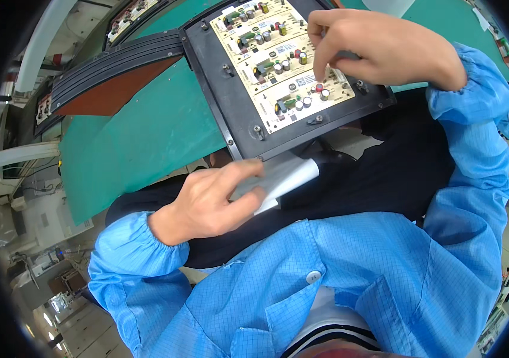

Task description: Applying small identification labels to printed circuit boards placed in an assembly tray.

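My left hand [209, 200], slightly blurred by motion, is closed on a thin, whitish sheet [293, 182] with a curled edge, above my lap. My right hand [379, 45] hovers over the right side of a cream circuit board panel [272, 122]. Its fingers are bent and apart, and one fingertip points down close to small parts on the nearest board; I cannot tell if it touches them. Capacitors [303, 102] and other components stand in rows on the joined boards. A black frame tray [245, 134] with metal fasteners holds the panel.
A green mat [165, 131] covers the bench. Left of the tray stands a black ribbed frame [120, 65] with a brown underside. Another tray with boards [132, 17] lies at the far left. A translucent sheet [388, 6] is at the top edge.
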{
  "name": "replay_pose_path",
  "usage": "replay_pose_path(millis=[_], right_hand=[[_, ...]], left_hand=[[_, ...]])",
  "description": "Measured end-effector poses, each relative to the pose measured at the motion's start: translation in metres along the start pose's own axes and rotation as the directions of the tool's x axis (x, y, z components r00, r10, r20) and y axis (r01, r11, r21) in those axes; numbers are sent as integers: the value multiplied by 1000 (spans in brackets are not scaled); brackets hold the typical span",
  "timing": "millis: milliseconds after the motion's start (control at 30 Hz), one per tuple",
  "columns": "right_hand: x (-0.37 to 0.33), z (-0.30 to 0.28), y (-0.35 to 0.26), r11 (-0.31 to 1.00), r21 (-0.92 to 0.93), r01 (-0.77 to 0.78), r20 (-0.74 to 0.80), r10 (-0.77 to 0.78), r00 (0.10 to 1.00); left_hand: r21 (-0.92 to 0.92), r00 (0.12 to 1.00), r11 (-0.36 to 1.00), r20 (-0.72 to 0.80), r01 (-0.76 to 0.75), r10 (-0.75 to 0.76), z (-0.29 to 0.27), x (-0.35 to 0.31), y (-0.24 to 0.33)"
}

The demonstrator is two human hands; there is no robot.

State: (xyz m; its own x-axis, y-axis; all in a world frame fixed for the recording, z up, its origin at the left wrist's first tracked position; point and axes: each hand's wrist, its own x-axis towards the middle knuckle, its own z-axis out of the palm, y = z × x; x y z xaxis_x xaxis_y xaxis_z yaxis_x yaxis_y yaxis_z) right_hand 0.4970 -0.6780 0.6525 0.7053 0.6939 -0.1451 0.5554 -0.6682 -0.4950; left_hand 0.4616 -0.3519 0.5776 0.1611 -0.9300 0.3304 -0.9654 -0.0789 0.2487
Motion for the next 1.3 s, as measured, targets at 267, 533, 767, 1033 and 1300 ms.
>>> replay_pose_path(millis=[267,533,767,1033,1300], right_hand=[[9,13,14,974,-172,144,-81,-160,984],[30,52,-4,986,8,167,-224,-161,961],[30,53,-20,991,-124,55,-303,-91,949],[23,-26,-19,993,-73,89,-531,-114,840],[90,-160,194,855,-261,-448,-448,304,841]], left_hand=[[-152,989,979,24,-137,143,11,-1,-1],[-248,965,961,198,-122,174,36,-15,2],[-298,942,948,274,-108,194,35,-12,-3],[-281,945,948,241,-152,222,22,-7,5],[-157,977,985,187,-76,105,-9,3,12]])
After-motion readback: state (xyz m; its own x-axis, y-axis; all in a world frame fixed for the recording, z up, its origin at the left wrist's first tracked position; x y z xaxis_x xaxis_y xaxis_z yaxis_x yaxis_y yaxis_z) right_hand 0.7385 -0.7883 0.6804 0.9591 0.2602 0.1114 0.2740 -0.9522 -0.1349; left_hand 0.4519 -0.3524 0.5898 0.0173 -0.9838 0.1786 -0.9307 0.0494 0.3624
